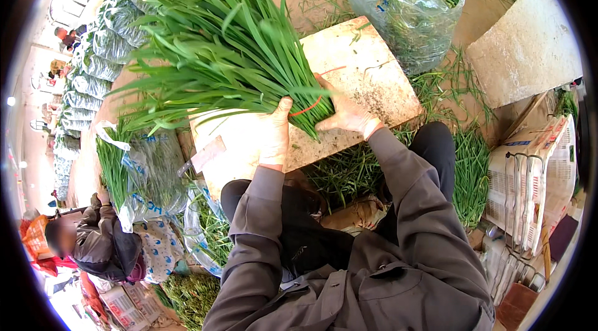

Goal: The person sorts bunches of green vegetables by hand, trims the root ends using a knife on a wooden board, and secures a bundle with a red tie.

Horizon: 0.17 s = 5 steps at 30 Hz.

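A large bunch of long, flat green leaves that look like garlic chives lies over the board, its leaf tips fanning out to the far left. Around its cut end runs a thin red band, with a loose end sticking out on the right. My left hand grips the bunch from the left, thumb on top. From the right, my right hand clasps it beside the band; some of its fingers are hidden or blurred. A cleaver rests at the board's left edge.
Clear plastic bags of greens stand beyond the board and to its left. Loose greens lie around my knees. Another board and stacked newspapers are at right. A co-worker sits at left.
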### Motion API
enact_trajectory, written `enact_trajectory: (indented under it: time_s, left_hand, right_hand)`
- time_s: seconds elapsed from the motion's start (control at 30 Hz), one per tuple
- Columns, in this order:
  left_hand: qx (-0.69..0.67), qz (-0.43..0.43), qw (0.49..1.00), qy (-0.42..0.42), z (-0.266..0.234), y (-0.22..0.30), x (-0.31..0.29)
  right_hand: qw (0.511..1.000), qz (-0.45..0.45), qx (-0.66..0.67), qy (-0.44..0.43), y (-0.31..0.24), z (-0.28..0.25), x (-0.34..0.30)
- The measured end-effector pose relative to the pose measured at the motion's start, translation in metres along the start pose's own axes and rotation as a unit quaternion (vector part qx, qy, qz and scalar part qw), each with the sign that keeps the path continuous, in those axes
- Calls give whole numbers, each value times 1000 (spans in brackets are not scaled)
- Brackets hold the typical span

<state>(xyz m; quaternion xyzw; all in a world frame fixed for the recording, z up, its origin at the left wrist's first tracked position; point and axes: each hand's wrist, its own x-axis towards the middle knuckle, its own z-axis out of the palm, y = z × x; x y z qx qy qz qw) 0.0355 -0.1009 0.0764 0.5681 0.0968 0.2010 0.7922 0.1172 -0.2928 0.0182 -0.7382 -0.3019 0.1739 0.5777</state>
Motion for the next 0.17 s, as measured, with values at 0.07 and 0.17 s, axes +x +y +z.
enact_trajectory:
  time_s: [0.07,0.17]
  left_hand:
    - [-9,21,1000,-1,-5,-6,4]
    - [-25,31,999,-5,-5,-10,5]
  right_hand:
    - [998,-42,-45,31,2,10,-11]
    - [974,46,-217,51,-10,28,-17]
